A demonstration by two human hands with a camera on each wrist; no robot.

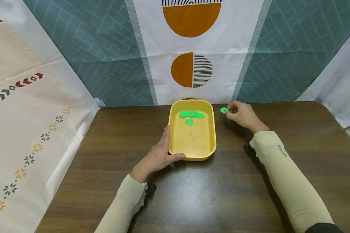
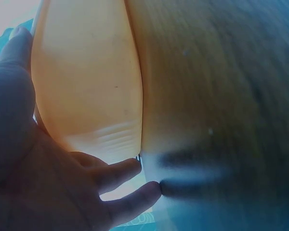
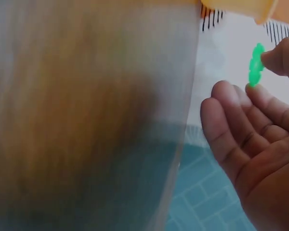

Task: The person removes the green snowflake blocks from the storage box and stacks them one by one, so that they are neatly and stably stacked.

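Beyond a cream fabric sleeve (image 1: 291, 178), a green notched plastic disc (image 1: 223, 110) is pinched by the right hand (image 1: 244, 116), right of a yellow plastic tray (image 1: 204, 142), near the far edge of a wooden table (image 1: 215, 200). The tray is touched by the straight-fingered left hand (image 1: 157, 157). “Slim” is printed on the sleeve.

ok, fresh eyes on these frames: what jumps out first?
A yellow plastic tray on the dark wooden table, green notched discs clustered near its far end. Right of it, the right hand pinches another disc; the left hand rests against the tray's near-left corner. Behind, orange half-circles stand out on the white backdrop.
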